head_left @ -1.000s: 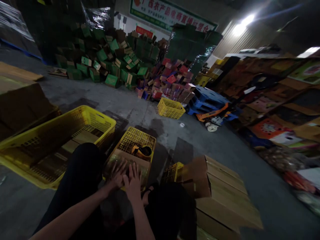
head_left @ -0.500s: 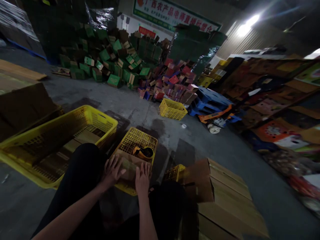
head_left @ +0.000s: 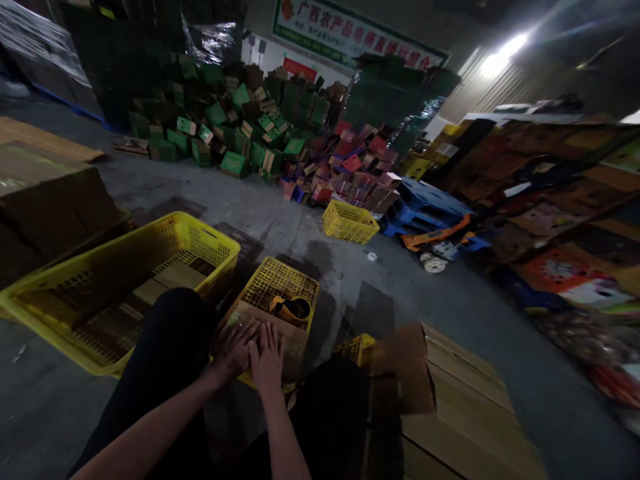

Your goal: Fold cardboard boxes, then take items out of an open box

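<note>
A small brown cardboard box [head_left: 294,341] lies on an upturned yellow plastic crate [head_left: 280,272] between my knees. My left hand [head_left: 236,350] rests on the left part of the box's top, fingers stretched forward. Close beside it, my right hand [head_left: 267,357] lies flat on the middle of the box, and the two hands touch or nearly touch. Both are open and hold nothing. Just beyond the box, a yellow and black tape dispenser [head_left: 286,308] lies on the crate.
On my left stands a big yellow basket [head_left: 213,233] with flat cardboard inside. Stacked cardboard [head_left: 470,393] is at my right. A smaller yellow crate [head_left: 350,222], blue pallets [head_left: 425,197] and an orange pallet jack [head_left: 435,233] stand ahead, before heaps of green boxes [head_left: 234,163] and red ones.
My right hand has slid left across the box to beside my left hand. My left hand still lies on the box's left part. The view has shifted slightly.
</note>
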`<state>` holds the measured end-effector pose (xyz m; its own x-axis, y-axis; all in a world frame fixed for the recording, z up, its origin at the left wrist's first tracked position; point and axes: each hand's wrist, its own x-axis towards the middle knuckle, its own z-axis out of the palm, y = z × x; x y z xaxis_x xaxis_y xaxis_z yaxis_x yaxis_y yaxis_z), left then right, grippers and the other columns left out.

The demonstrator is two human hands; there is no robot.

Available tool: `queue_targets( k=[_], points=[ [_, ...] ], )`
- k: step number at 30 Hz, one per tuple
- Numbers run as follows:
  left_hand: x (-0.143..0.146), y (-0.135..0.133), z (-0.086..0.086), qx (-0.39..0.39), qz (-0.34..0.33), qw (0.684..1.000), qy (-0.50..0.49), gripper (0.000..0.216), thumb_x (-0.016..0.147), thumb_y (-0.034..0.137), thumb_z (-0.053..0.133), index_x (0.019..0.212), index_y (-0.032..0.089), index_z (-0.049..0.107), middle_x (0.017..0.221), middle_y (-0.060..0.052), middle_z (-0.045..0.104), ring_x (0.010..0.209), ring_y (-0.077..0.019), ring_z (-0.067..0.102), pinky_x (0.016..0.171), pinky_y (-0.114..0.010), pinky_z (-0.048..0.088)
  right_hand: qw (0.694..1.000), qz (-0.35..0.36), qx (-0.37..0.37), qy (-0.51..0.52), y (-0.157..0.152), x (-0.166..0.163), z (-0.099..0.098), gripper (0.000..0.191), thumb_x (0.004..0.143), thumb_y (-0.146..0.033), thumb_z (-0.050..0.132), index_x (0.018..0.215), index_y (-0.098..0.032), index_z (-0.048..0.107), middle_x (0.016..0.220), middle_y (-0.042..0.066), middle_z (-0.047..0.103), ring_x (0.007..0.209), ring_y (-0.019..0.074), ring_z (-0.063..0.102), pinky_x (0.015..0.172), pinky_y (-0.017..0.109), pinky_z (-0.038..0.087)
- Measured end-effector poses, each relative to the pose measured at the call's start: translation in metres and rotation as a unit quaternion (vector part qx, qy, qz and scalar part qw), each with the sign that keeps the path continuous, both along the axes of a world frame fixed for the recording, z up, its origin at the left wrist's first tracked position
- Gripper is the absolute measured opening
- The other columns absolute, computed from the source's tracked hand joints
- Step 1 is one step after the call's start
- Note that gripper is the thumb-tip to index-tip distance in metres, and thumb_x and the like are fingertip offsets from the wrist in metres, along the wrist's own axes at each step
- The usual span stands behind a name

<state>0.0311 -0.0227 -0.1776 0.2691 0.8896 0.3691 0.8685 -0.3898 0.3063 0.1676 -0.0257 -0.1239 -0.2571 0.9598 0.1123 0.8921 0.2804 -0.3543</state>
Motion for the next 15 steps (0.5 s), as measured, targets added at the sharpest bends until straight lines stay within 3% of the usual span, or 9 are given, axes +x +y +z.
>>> queue_targets(
  k=[3,7,11,15],
  points=[
    [-0.008,0.006,0.011,-0.010,0.007,1.000,-0.004,0.056,0.097,0.028,0.044,0.152,0.029,0.042,0.156,-0.005,0.046,0.143,-0.0256,0.040,0.116,-0.044,0.027,1.000,-0.029,0.002,-0.010,0.002,0.007,-0.003,0.065,0.104,-0.057,0.026,0.156,-0.019,0.034,0.159,0.010,0.038,0.152,0.0255,0.025,0.122,0.053,0.017],
    [-0.025,0.013,0.020,-0.013,0.083,0.996,-0.034,0.053,0.099,0.042,0.043,0.151,0.028,0.045,0.157,-0.008,0.044,0.147,-0.0289,0.035,0.118,-0.050,0.027,0.995,-0.098,0.004,-0.018,0.003,0.026,-0.006,0.068,0.102,-0.061,0.023,0.153,-0.020,0.040,0.160,0.010,0.038,0.151,0.0284,0.025,0.121,0.055,0.017],
    [-0.033,0.015,0.011,-0.022,0.139,0.986,-0.090,0.060,0.100,0.047,0.041,0.155,0.023,0.038,0.158,-0.010,0.042,0.149,-0.0297,0.032,0.115,-0.046,0.035,0.980,-0.197,0.000,0.014,0.003,0.051,-0.007,0.077,0.100,-0.065,0.017,0.155,-0.014,0.036,0.161,0.015,0.034,0.150,0.0329,0.027,0.118,0.057,0.021],
    [-0.029,0.013,-0.005,-0.050,0.192,0.970,-0.138,0.067,0.101,0.050,0.036,0.155,0.010,0.035,0.158,-0.021,0.038,0.142,-0.0315,0.044,0.112,-0.043,0.040,0.970,-0.233,0.040,0.052,-0.003,0.066,-0.006,0.079,0.099,-0.064,0.020,0.155,-0.011,0.036,0.162,0.016,0.032,0.148,0.0305,0.032,0.116,0.045,0.029]
  ],
)
